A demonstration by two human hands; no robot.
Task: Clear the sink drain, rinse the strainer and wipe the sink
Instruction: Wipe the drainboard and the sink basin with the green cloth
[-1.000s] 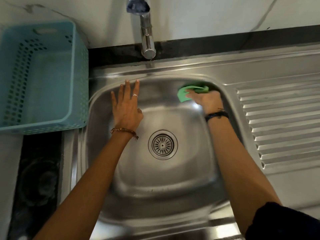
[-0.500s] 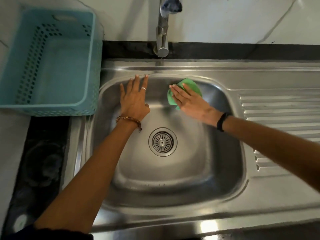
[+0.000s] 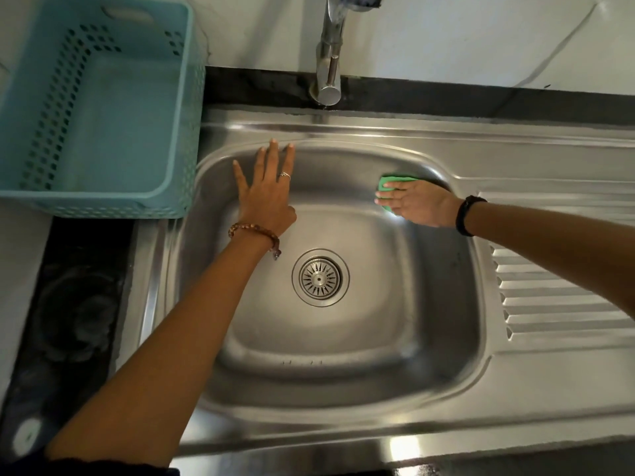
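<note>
Steel sink [image 3: 446,379], green cloth [image 3: 395,182] under rt hand [image 3: 417,204], lt hand [image 3: 266,197] flat

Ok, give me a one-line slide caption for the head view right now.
Right hand presses a green cloth to the sink back wall; left hand lies flat there; strainer sits in drain.

We see strainer [image 3: 320,277] in sink [image 3: 343,379] bottom, tap [image 3: 329,68] behind, basket [image 3: 96,108] left of sink, drainboard [image 3: 563,297] right, cloth [image 3: 390,184] on back-right wall.
</note>
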